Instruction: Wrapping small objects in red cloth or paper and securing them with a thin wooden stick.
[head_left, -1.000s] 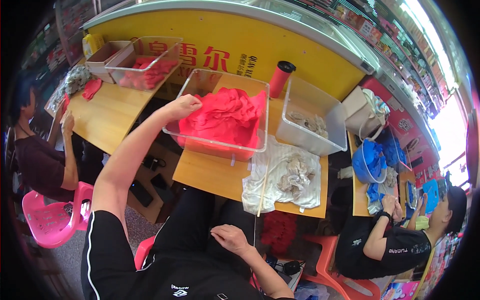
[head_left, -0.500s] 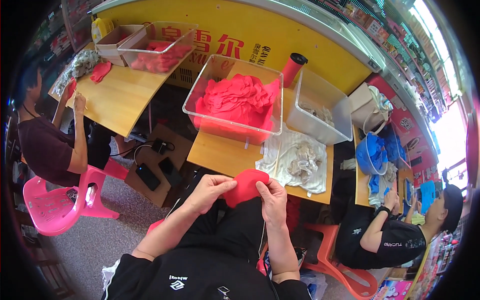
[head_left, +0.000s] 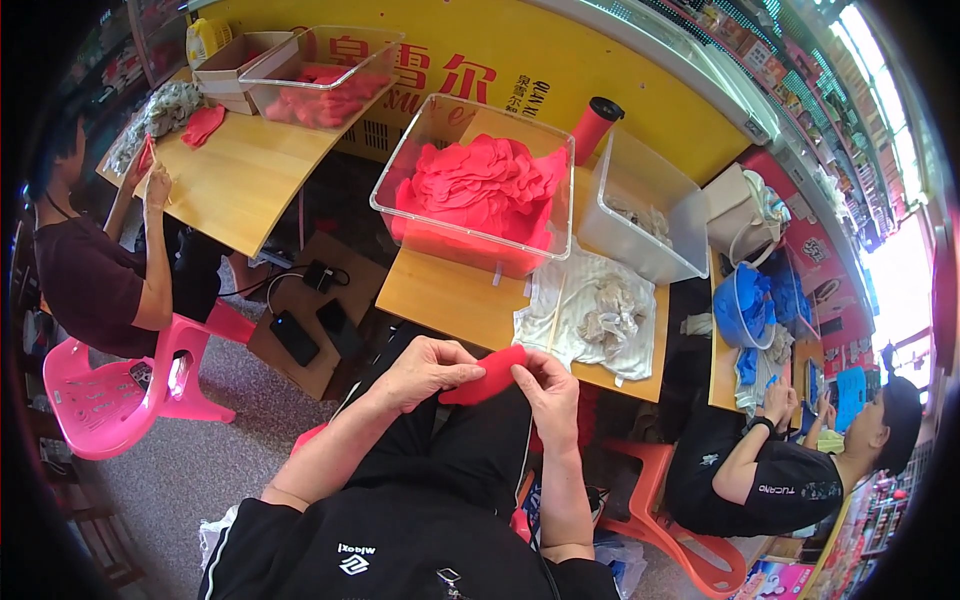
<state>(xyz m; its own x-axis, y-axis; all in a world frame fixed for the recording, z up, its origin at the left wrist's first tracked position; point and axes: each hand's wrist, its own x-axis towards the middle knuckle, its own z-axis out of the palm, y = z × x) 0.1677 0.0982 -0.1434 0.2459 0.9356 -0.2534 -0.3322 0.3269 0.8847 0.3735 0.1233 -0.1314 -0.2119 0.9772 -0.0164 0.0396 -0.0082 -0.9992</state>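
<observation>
Between my two hands, above my lap, is a thin red piece (head_left: 487, 379) that looks like soft fabric or foam. My left hand (head_left: 436, 374) pinches its left edge between thumb and fingers. At the opposite edge, my right hand (head_left: 548, 388) has it pinched the same way. Beyond my hands a clear plastic bin (head_left: 385, 208) stands on the table, heaped with similar red pieces (head_left: 480, 180). A white cloth (head_left: 640, 350) lies to the right of the bin, with a crumpled pale heap (head_left: 611, 318) and a thin stick (head_left: 555, 325) on it.
A second clear bin (head_left: 655, 255) and a red tumbler (head_left: 594, 130) stand farther back. People work at tables on the left (head_left: 240, 180) and right (head_left: 725, 350). A pink chair (head_left: 110, 400) and an orange stool (head_left: 640, 500) stand on the floor; phones (head_left: 293, 338) rest on cardboard at left.
The red piece has tilted, from a broad rounded face to a narrower, more edge-on shape. Both hands keep their hold. The whole view has shifted slightly.
</observation>
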